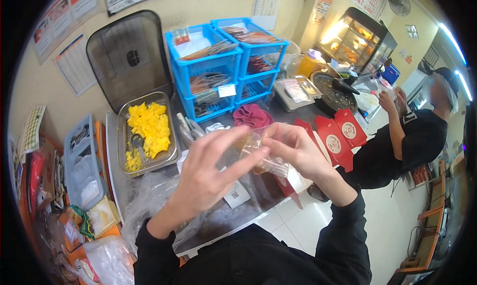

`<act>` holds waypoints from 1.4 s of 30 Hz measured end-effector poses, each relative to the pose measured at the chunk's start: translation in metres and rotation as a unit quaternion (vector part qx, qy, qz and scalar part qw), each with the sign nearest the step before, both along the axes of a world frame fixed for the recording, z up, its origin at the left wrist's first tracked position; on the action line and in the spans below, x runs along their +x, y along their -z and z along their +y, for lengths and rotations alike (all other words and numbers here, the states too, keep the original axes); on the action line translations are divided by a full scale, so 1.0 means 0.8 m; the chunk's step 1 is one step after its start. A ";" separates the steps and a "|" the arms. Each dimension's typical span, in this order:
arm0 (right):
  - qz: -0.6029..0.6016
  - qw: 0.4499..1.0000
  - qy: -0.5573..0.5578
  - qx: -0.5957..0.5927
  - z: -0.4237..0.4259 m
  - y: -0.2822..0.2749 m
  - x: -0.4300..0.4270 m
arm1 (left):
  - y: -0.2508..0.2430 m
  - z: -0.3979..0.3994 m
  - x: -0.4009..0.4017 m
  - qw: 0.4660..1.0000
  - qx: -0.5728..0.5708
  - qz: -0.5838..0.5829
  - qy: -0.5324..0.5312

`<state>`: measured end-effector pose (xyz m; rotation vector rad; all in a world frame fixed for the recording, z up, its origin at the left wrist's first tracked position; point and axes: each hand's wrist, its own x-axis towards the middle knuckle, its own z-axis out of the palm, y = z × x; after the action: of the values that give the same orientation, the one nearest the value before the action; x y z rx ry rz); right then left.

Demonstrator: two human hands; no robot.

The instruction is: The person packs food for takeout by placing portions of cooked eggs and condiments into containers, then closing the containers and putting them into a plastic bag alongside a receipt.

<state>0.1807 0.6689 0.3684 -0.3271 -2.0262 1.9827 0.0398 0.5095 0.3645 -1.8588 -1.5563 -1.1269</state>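
Observation:
My right hand (303, 151) pinches a small clear plastic zip bag (275, 166) between thumb and fingers, above the metal worktop (257, 199). My left hand (203, 177) is spread beside it, its thumb reaching to the bag; whether it touches is unclear. Something brownish shows in or behind the plastic. Beyond the right hand stands an open red cardboard box (337, 139) with a round white logo. A paper slip with a printed code (237, 195) lies under the hands. Crumpled clear plastic (149, 199) lies below my left hand.
At left, a metal tray (123, 162) holds yellow food and a scoop. Stacked blue baskets (208, 61) stand behind a maroon cloth (252, 116). A dark round pan (333, 95) sits at right. A co-worker (406, 136) in black stands close on the right, hands raised.

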 end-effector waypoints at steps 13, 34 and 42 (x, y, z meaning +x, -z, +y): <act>-0.110 0.968 0.140 0.178 0.143 0.135 0.130 | 0.080 0.135 -0.005 0.959 -0.176 -0.221 0.017; -0.199 0.713 -0.139 0.658 0.189 0.286 -0.160 | 0.083 0.068 -0.053 0.937 -0.173 -0.263 -0.149; -0.062 0.920 -0.078 0.378 0.247 0.184 -0.129 | 0.082 0.036 -0.061 0.932 -0.200 -0.274 -0.130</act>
<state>0.0772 0.8669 0.2211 -0.1144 -2.7688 1.1126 -0.0093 0.5386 0.2987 -1.5631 -2.4242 -1.3505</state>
